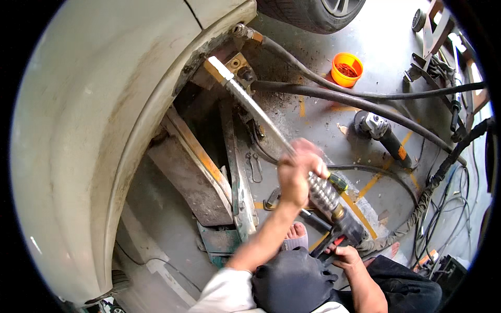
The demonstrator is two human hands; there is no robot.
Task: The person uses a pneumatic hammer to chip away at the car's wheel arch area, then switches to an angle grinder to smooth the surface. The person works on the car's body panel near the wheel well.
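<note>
A long slide-hammer dent puller (261, 116) slants from the lower right up to the wheel arch of a pale car fender (83, 135). My left hand (300, 175), smeared by motion, wraps round its shaft beside the ribbed section. Lower down, my right hand (347, 255) is closed on the puller's dark pistol-like handle, by a red trigger. The puller's squared front end lies near a bolted metal plate (237, 63) under the arch; whether it touches cannot be told. A screwdriver (338, 181) with a green-yellow grip shows just beyond the ribbed section.
Thick black cables (334, 95) run from the arch to the right. On the floor lie an angle grinder (383, 135), an orange tub (346, 70) of small reddish pieces and a wrapped hose (417, 211). Steel beams (198, 161) stand under the car. A tyre (313, 13) is at the top.
</note>
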